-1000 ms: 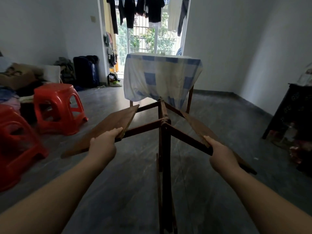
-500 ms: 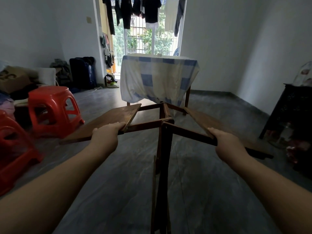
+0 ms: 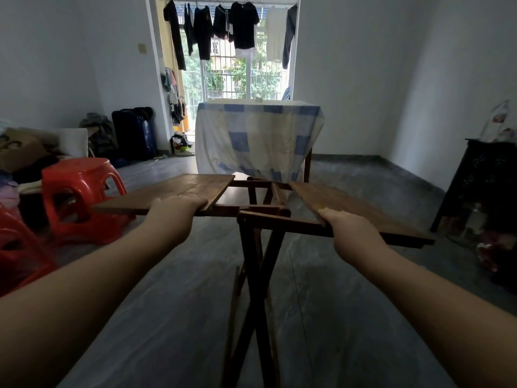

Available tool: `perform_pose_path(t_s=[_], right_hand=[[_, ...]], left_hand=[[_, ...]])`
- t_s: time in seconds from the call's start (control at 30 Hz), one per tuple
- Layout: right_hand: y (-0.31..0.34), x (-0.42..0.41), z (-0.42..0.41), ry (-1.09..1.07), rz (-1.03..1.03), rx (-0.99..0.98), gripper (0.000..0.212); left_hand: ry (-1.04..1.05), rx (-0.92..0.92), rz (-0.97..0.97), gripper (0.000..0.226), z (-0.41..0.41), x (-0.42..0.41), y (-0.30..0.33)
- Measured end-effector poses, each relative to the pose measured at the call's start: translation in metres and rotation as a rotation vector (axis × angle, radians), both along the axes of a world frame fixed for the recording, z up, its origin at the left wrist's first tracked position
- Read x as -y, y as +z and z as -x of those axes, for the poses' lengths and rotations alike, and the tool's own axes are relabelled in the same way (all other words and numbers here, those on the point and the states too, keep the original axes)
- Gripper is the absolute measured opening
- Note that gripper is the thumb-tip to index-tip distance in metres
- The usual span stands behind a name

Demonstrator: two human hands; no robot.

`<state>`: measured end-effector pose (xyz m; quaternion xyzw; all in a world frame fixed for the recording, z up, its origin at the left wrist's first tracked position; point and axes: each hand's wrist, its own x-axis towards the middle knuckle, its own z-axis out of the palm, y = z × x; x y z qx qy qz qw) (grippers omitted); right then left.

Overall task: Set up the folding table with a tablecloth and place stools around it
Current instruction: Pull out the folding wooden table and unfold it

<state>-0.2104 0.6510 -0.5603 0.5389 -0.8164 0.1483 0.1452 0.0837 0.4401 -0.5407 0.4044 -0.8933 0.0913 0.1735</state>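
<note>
Both my arms reach straight out in front of me. My left hand (image 3: 174, 217) grips the near edge of the left wooden leaf (image 3: 173, 193) of the folding table (image 3: 253, 247), fingers curled over the top of the board. My right hand (image 3: 354, 236) holds the near edge of the right leaf (image 3: 355, 208) the same way, fingers wrapped round the edge. The two leaves lie nearly flat and spread apart, with a gap between them where the crossed legs and frame show, standing on the grey floor (image 3: 173, 317) between my arms.

Beyond my hands stands another table covered by a blue-and-white checked tablecloth (image 3: 257, 135), in front of a barred window with clothes (image 3: 223, 26) hanging above it. To the left of my left hand sits a red plastic stool (image 3: 81, 191), with a second red stool (image 3: 19, 253) nearer me at the edge of view. A dark suitcase (image 3: 134, 133) stands against the left wall. To the right of my right hand is a dark cabinet (image 3: 486, 177).
</note>
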Motion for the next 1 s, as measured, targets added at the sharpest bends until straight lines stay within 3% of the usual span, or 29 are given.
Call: perform_pose_path(t_s=[0.17,0.63,1.0], right_hand=[[-0.001,-0.003,0.003,-0.018,0.029,0.014,0.066],[0.016,0.022,-0.044,0.094,-0.097,-0.154,0.065],[0.017,0.048,-0.085,0.173,-0.177,-0.216,0.047]], left_hand=[[0.027,-0.026,-0.024,0.059,-0.012,-0.005,0.004],[0.041,0.182,0.056,0.036,0.013,-0.035,0.022],[0.027,0.361,0.034,0.031,0.026,-0.061,0.020]])
